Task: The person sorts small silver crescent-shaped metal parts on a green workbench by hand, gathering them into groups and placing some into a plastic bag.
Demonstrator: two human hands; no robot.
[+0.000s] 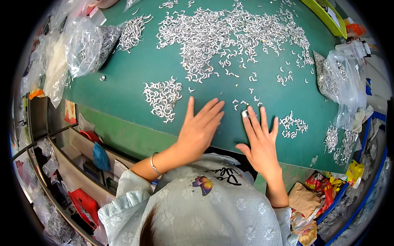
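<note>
Many small silvery crescent-shaped metal pieces (pixel 205 35) lie heaped across the far part of the green tabletop (pixel 123 82). My left hand (pixel 199 131) rests palm down near the table's front edge, fingers stretched out and thumb apart. Just left of it is a smaller pile of crescents (pixel 162 98). My right hand (pixel 260 143), with a white wrap on one fingertip, is spread flat; its fingertips reach a few loose crescents (pixel 242 103). To its right lies another small group of crescents (pixel 293 125). Neither hand visibly grips anything.
Clear plastic bags of metal pieces (pixel 92 47) stand at the table's left, beside a loose heap (pixel 133 33). Another filled bag (pixel 336 78) sits at the right edge, near more small piles (pixel 340 141). A yellow-green bin (pixel 326 16) is far right. Open drawers (pixel 82 156) lie lower left.
</note>
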